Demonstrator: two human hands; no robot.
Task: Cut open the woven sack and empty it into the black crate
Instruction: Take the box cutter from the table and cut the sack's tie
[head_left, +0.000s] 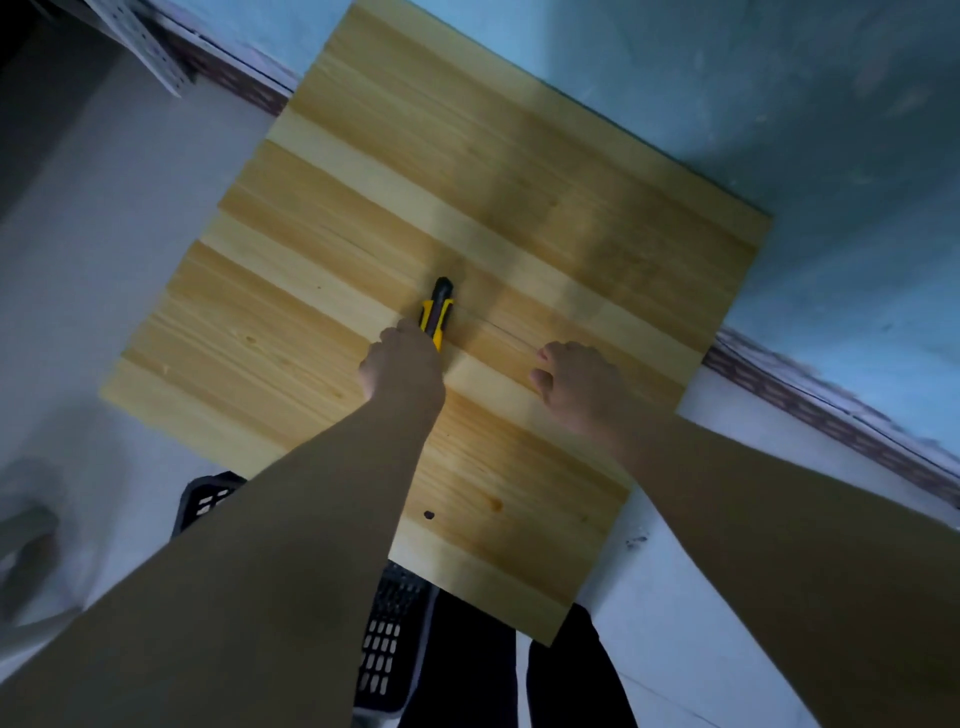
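A yellow and black utility knife lies on the wooden table, its black end pointing away from me. My left hand is over the knife's near end, fingers curled down at it. My right hand hovers over the table to the right of the knife, fingers loosely curled and holding nothing. The black crate with slotted walls stands on the floor under the table's near edge, largely hidden by my left arm. No woven sack is in view.
The table stands against a blue wall. Pale floor lies to the left and right. A perforated metal shelf upright is at the top left. My dark trouser legs are below the table edge.
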